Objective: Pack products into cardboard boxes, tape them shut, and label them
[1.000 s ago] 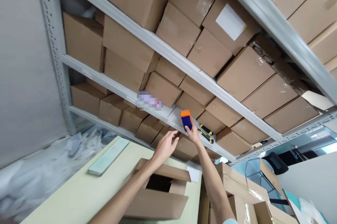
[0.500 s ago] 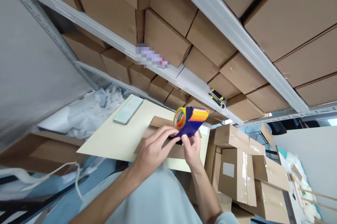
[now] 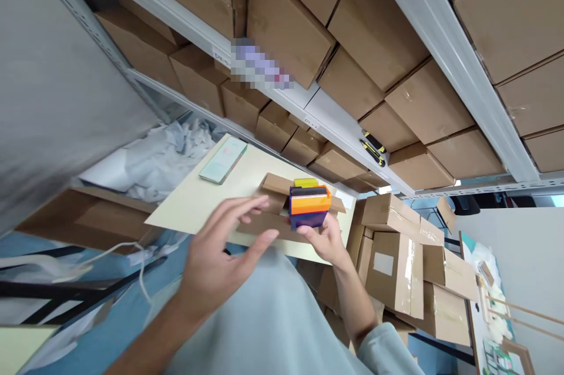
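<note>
A tape dispenser (image 3: pixel 311 203), blue and orange with a yellow roll behind, is in my right hand (image 3: pixel 328 240), thumb on its near side. My left hand (image 3: pixel 220 245) is off it to the left, fingers stretched and thumb apart, holding nothing. Below and behind the dispenser lies a small cardboard box (image 3: pixel 268 223) with raised flaps, partly hidden by the hands. It rests on the pale tabletop (image 3: pixel 185 201). A phone-like flat slab with a light face (image 3: pixel 223 160) lies at the table's far left.
Shelves packed with cardboard boxes (image 3: pixel 291 16) rise beyond the table. Two yellow-black utility knives (image 3: pixel 373 149) lie on a shelf ledge. Stacked taped cartons (image 3: pixel 396 269) stand at right. At left are crumpled white wrapping (image 3: pixel 154 157) and an open carton (image 3: pixel 88 219).
My left hand has let go of the tape dispenser and drawn away left, its fingers opening. The right hand has turned the dispenser, so its orange front faces me. The view has shifted slightly.
</note>
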`<state>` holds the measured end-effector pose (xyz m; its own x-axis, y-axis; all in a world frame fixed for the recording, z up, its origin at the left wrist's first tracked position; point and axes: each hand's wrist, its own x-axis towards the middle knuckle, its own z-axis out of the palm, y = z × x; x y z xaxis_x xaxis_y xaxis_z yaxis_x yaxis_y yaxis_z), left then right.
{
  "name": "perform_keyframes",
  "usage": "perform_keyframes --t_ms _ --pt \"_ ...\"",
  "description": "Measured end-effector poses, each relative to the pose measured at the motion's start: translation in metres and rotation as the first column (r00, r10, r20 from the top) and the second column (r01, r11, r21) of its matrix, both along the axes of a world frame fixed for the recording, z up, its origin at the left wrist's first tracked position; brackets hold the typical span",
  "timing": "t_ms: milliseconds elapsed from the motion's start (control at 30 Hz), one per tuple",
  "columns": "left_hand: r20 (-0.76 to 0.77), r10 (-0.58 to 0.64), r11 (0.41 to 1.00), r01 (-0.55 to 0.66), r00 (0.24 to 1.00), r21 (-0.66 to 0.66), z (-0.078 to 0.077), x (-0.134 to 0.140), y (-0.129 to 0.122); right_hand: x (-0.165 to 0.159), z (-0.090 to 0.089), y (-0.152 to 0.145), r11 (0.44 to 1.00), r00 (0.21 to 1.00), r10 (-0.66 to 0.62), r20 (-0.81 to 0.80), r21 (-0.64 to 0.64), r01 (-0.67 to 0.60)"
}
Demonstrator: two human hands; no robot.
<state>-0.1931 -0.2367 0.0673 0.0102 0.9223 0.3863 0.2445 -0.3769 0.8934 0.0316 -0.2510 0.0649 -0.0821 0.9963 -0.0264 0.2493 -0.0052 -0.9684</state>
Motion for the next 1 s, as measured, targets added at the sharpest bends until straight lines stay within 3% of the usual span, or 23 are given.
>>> perform_keyframes --t_ms 100,200,367,567,700,867,1000 --pt "0.031 0.049 0.998 -0.048 0.998 -0.036 0.026 -0.012 0.010 0.007 0.008 -0.005 0.996 0.992 0.057 0.114 0.060 -0.064" --pt "0.024 -0.032 0.999 0.033 0.999 -0.025 0.043 -0.015 0.020 0.014 0.014 -0.009 0.973 0.965 0.113 0.235 0.170 -0.155" --pt "-0.015 -0.164 0.986 0.165 0.986 0.013 0.052 -0.018 0.022 0.023 0.019 -0.016 0.924 0.889 0.167 0.426 0.247 -0.292" --pt "-0.093 -0.272 0.957 0.279 0.958 0.077 0.062 -0.025 0.015 0.035 0.021 -0.025 0.848 0.825 0.183 0.535 0.339 -0.408" --pt "-0.201 -0.240 0.965 0.256 0.950 0.057 0.066 -0.024 0.005 0.039 0.020 -0.030 0.841 0.761 0.190 0.620 0.297 -0.452" --pt "-0.182 -0.216 0.975 0.223 0.959 0.016 0.058 -0.018 -0.010 0.030 0.014 -0.036 0.874 0.822 0.212 0.528 0.274 -0.402" --pt "-0.145 -0.242 0.959 0.214 0.959 -0.189 0.046 -0.020 -0.021 0.021 0.000 -0.044 0.914 0.798 0.324 0.508 0.050 -0.404"
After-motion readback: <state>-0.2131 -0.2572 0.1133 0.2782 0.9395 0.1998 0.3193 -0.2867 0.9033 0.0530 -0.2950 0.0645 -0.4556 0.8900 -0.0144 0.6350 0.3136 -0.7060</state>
